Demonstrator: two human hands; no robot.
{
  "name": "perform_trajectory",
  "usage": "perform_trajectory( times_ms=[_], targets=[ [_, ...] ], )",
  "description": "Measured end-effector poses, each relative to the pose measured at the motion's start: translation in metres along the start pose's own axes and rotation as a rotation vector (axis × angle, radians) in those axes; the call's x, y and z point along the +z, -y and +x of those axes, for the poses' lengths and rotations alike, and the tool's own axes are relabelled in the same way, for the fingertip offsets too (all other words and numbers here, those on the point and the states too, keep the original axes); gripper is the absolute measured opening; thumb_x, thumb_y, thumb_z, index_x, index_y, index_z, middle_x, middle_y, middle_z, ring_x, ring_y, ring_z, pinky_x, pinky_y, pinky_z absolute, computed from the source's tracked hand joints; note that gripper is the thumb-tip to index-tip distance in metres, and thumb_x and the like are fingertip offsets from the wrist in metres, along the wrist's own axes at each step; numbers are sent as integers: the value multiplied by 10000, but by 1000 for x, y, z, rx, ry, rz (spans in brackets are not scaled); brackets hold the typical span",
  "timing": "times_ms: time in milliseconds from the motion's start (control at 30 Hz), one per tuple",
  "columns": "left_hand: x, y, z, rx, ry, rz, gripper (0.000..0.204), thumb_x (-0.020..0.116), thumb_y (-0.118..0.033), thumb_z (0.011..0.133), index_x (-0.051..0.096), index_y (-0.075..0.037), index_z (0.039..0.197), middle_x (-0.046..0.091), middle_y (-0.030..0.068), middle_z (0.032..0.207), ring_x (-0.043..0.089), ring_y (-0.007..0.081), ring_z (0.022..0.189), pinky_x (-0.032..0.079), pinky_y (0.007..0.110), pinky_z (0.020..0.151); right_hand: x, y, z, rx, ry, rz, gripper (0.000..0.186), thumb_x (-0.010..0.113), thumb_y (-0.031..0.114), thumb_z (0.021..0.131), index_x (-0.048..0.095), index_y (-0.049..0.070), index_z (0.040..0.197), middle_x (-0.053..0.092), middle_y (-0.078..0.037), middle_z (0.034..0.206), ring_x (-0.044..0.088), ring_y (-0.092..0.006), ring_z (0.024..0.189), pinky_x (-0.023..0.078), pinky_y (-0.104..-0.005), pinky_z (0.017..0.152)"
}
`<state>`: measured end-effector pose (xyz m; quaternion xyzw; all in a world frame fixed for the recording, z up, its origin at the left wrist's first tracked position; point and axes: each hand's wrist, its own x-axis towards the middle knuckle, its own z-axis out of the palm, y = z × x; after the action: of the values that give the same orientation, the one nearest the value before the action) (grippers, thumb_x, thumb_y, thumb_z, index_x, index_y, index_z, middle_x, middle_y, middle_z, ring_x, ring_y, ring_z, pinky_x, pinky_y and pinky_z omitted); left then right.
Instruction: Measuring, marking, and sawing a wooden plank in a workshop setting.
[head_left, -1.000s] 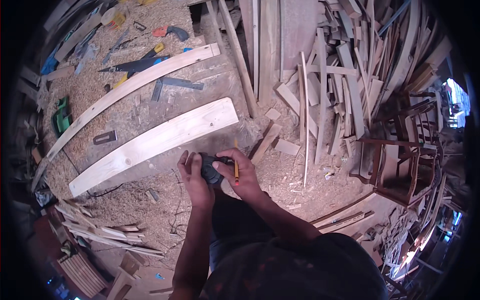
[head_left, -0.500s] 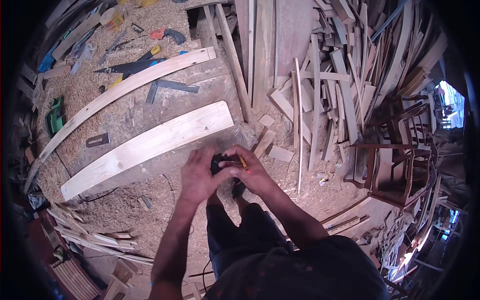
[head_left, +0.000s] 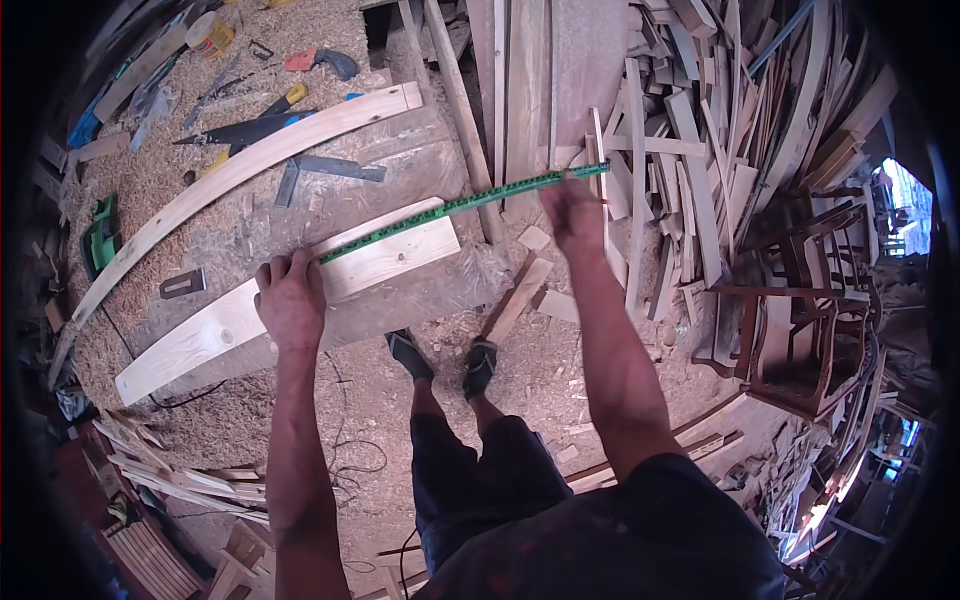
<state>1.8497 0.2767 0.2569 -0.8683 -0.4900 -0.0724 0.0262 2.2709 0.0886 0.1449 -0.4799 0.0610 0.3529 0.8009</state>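
A sec ago both hands sit together nr the bench's [head_left: 430, 297] front edge; now the L hand [head_left: 292, 302] and R hand [head_left: 575, 218] are wide apart w/ a green tape [head_left: 500, 191] strung betw. them, so work's prob. gone from prepping the tape to laying it out. Its long axis runs approx. along the pale board [head_left: 400, 250], rising L to R; the R end points past the bench's right edge. R thumb & fingers pinch the tape nr that end; L fingers curl over the board, can't tell if pinching or just pressing.
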Motion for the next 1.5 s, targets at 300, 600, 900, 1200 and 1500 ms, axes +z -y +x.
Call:
perform_trajectory(
  times_ms=[300, 600, 900, 1200, 1500],
  targets=[
    [34, -29, 4, -24, -107, 104, 187, 724, -318, 1035, 749, -238, 1203, 686, 48, 1130, 640, 334, 1191, 588, 546, 831, 91, -88, -74, 124, 160, -102, 214, 831, 149, 1016, 681, 55, 1136, 770, -68, 1019, 781, -169, 907, 659, -311, 797],
    [50, -32, -6, -52, -102, 105, 258, 720, -346, 1054, 727, -244, 1291, 671, 53, 1252, 592, 377, 1319, 576, 585, 925, 85, -105, -63, 78, 166, -124, 232, 813, 192, 1044, 664, 36, 1131, 768, -86, 1008, 788, -188, 888, 669, -330, 809],
    [53, -30, -5, -63, -55, 105, 278, 718, -370, 1061, 723, -253, 1313, 670, 50, 1269, 575, 395, 1352, 563, 596, 962, 72, -113, -59, 5, 211, -39, 262, 779, 234, 1078, 623, 38, 1157, 773, -117, 1030, 824, -254, 953, 700, -388, 834],
    [54, -30, -8, -69, -72, 112, 256, 722, -330, 1051, 725, -267, 1300, 666, 62, 1280, 569, 404, 1368, 552, 599, 993, 78, -110, -66, 34, 192, -46, 223, 771, 203, 1080, 645, 41, 1167, 772, -103, 1027, 820, -230, 952, 693, -364, 836],
    [56, -31, -10, -52, -72, 125, 272, 748, -258, 1007, 725, -261, 1278, 664, 67, 1278, 578, 403, 1355, 561, 592, 980, 76, -115, -66, 68, 180, -70, 210, 808, 165, 1039, 668, 54, 1150, 775, -83, 1027, 793, -179, 907, 653, -313, 820]
  ],
)
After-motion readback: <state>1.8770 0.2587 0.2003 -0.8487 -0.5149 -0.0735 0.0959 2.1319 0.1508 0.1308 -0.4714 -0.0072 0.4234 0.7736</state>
